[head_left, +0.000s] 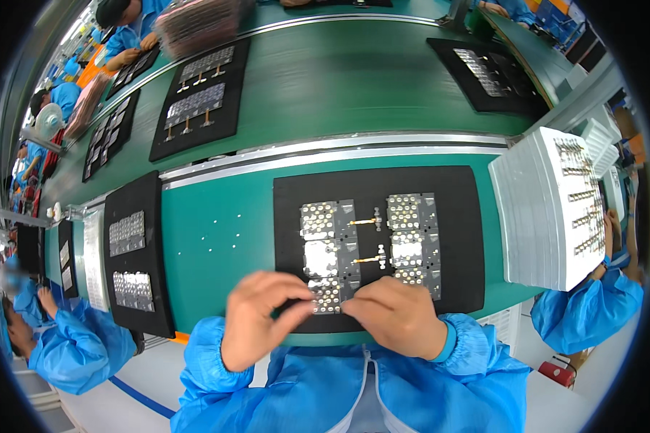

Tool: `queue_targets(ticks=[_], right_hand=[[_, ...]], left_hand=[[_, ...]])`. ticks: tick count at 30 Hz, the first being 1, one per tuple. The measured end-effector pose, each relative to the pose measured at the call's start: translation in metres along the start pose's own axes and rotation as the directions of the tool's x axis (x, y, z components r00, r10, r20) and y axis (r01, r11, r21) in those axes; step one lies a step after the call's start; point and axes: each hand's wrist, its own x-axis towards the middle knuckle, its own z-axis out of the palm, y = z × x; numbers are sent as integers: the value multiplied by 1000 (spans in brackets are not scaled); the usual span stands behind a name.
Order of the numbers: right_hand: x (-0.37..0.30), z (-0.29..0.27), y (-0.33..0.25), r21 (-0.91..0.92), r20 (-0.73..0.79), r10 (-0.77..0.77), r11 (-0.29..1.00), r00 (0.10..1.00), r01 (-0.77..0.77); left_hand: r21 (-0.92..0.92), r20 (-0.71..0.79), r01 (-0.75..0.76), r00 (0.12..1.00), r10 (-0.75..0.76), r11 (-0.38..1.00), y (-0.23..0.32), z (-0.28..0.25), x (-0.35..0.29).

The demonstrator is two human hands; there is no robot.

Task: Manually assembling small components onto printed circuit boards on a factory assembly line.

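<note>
Thumb and forefinger curved inward, the left hand [256,314] is at the near end of a circuit-board panel [328,256] lying between and ahead of the hands; opposite, the right hand [393,314] bends inward, fingertips bunched. Whether either grips anything, I cannot tell.

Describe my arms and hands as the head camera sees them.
Both the left hand and right hand are ungloved. The loose, wrinkled left sleeve and right sleeve are bright blue, gathered at the cuffs. A teal band circles the right wrist.
</note>
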Motion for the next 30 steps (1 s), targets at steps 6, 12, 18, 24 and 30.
queue_targets(ticks=[6, 12, 18, 24, 30], right_hand=[[-9, -9, -5, -168, 61, -127, 976, 990, 136], [-20, -23, -2, -226, 5, -93, 970, 996, 92], [-19, -44, 15, 275, 16, 348, 900, 937, -339], [-18, -66, 47, 869, 225, 399, 331, 889, -369], [-4, -83, 95, 533, -22, 592, 689, 806, -492]], left_hand=[[-225, 310, 12, 949, 60, 974, 7, 13, 11], [21, 206, -328, 926, 317, 944, 22, 27, 29], [221, 151, -544, 839, 523, 809, 39, 42, 58], [244, 86, -733, 669, 739, 635, 51, 48, 91], [242, 170, -507, 862, 478, 828, 42, 68, 129]])
